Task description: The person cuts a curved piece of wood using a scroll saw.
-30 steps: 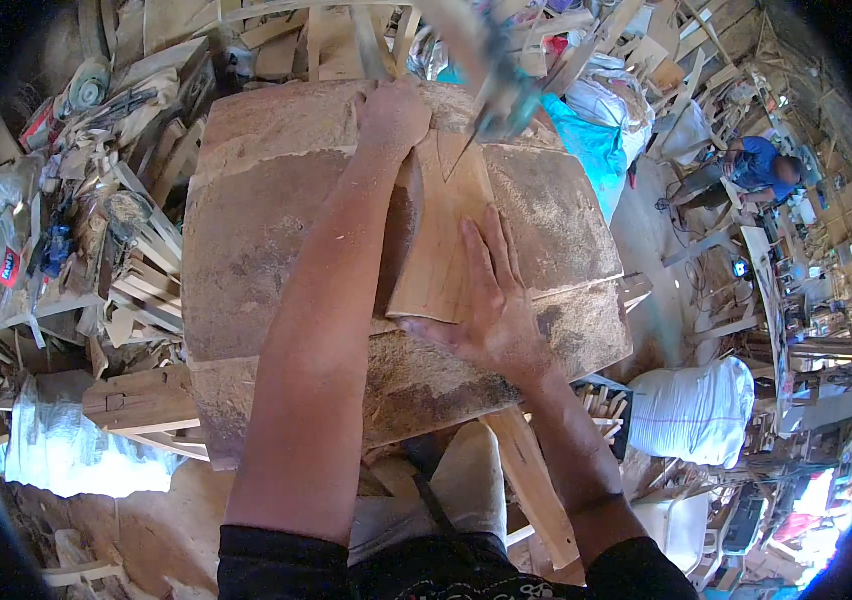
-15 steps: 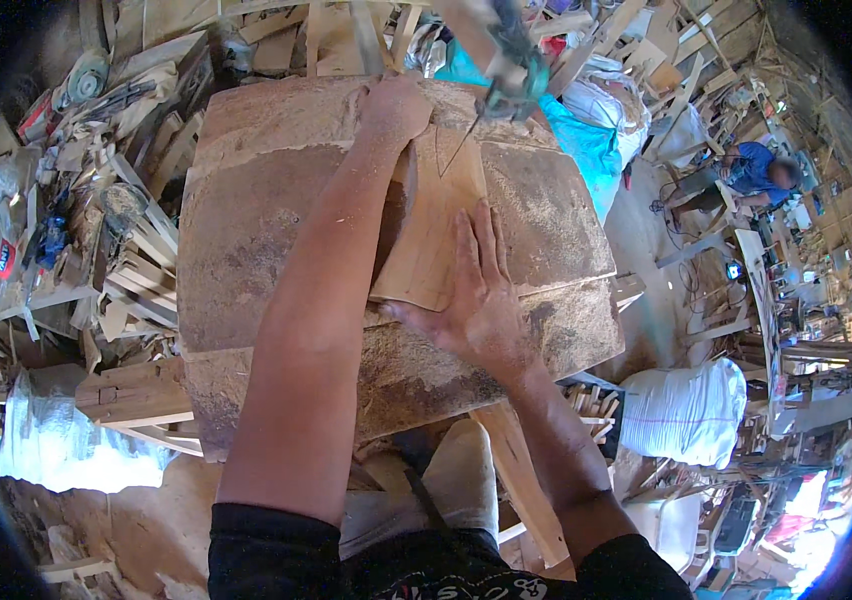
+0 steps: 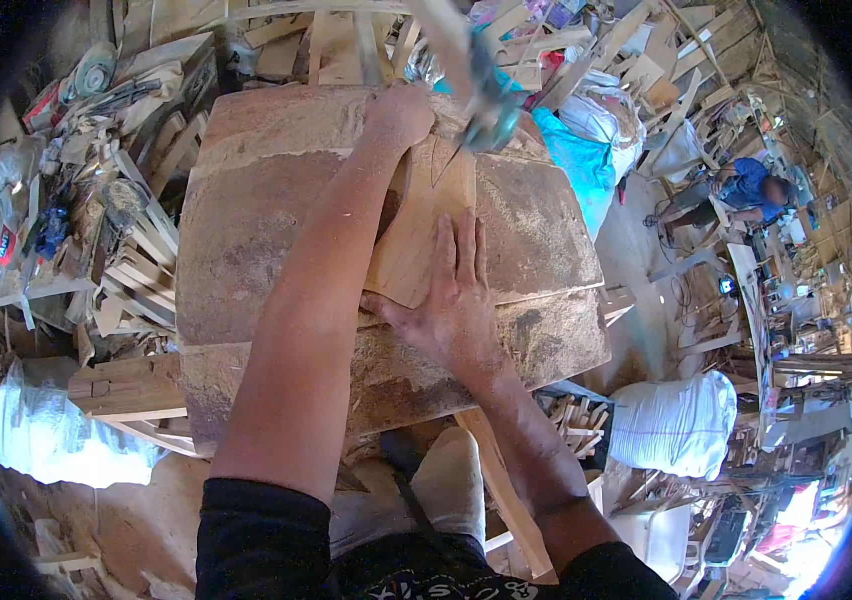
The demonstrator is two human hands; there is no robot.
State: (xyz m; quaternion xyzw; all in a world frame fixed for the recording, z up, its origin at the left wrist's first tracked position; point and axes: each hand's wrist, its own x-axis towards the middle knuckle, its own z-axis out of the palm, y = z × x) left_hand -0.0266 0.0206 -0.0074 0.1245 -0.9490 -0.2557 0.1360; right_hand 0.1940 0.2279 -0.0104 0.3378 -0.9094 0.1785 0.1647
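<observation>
A pale, curved wooden piece (image 3: 414, 240) with pencil lines near its far end lies on a dusty, worn block-like work surface (image 3: 256, 230). My left hand (image 3: 401, 115) is closed in a fist at the piece's far left end; its fingers and anything in them are hidden. Flat on the near right part of the piece lies my right hand (image 3: 456, 310), fingers stretched forward and thumb along the near edge. Above the far end is a blurred blue-green tool (image 3: 491, 115) with a thin dark blade pointing at the lines. It joins a wooden arm (image 3: 438, 35).
Scrap wood (image 3: 146, 260) is heaped on the left. A turquoise sack (image 3: 581, 160) stands beyond the right corner, and a white sack (image 3: 676, 425) nearer on the right. Further right, a person in blue (image 3: 751, 190) sits beside a long plank (image 3: 746, 300).
The blue-green tool has moved left and slightly nearer, over the wood's far end. My right hand has shifted a little left with the wooden piece. The whole view has moved slightly.
</observation>
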